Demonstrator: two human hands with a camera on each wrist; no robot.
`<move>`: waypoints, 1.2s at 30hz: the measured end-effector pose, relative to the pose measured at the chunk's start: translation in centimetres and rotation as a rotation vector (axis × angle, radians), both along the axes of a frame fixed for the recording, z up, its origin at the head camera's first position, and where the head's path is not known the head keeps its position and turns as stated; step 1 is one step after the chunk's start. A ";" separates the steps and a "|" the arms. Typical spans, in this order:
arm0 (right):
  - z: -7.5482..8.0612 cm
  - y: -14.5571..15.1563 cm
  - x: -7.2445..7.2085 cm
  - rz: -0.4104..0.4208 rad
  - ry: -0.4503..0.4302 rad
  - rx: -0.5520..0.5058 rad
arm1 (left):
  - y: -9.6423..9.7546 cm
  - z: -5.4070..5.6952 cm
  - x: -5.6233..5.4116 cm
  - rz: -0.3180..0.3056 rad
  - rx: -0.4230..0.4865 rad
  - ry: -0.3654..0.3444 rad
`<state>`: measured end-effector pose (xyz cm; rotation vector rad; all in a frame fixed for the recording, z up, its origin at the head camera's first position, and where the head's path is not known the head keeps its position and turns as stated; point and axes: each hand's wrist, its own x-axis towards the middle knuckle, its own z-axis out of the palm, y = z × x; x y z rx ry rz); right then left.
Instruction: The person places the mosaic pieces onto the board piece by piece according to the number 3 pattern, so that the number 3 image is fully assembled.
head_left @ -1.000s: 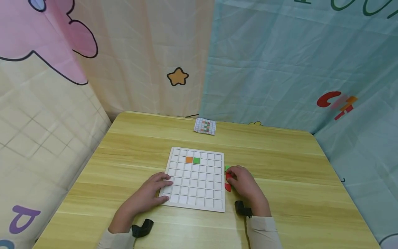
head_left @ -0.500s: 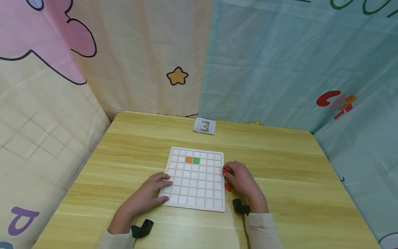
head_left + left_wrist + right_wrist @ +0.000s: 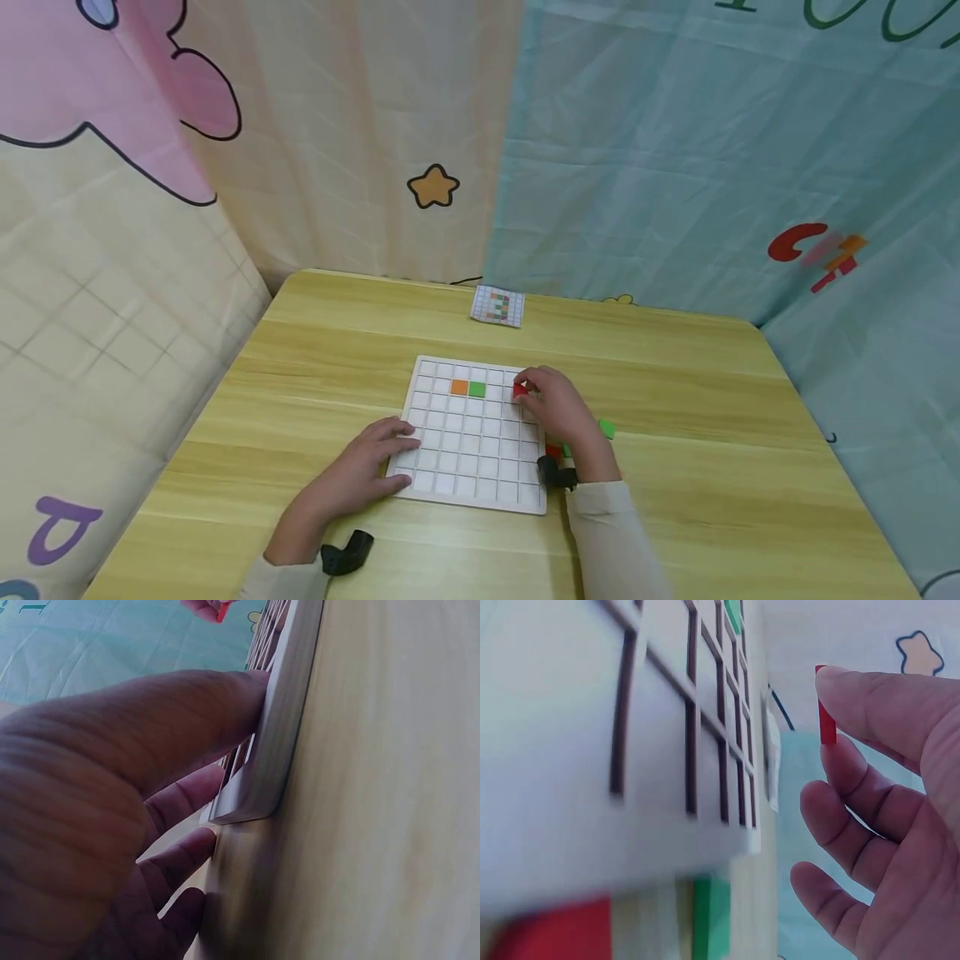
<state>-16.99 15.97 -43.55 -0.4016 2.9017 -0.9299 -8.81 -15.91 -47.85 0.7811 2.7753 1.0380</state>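
Note:
A white gridded board (image 3: 465, 462) lies on the wooden table, holding an orange square tile (image 3: 459, 387) and a green square tile (image 3: 477, 389) side by side in an upper row. Over the board's upper right part, my right hand (image 3: 558, 408) pinches a thin red tile (image 3: 827, 716) between thumb and forefinger, its other fingers loosely bent. My left hand (image 3: 360, 471) rests on the left edge of the board with spread, relaxed fingers. In the left wrist view the thumb (image 3: 217, 712) touches the board's rim (image 3: 277, 750).
Behind the board lies a small printed card (image 3: 498, 307) with a coloured grid pattern. Loose tiles sit right of the board, among them a green tile (image 3: 606, 428) and a red tile (image 3: 553, 452), partly hidden by the right wrist. Printed curtains stand behind the table.
My right hand has picked up a red tile from beside the board and moved it up and left over the board. Loose tiles beneath the wrist are uncovered. The left hand stays put.

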 end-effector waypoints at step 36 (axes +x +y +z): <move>-1.5 -3.9 -2.3 0.040 -0.038 0.073 | 0.0 0.1 0.0 -0.001 -0.001 0.008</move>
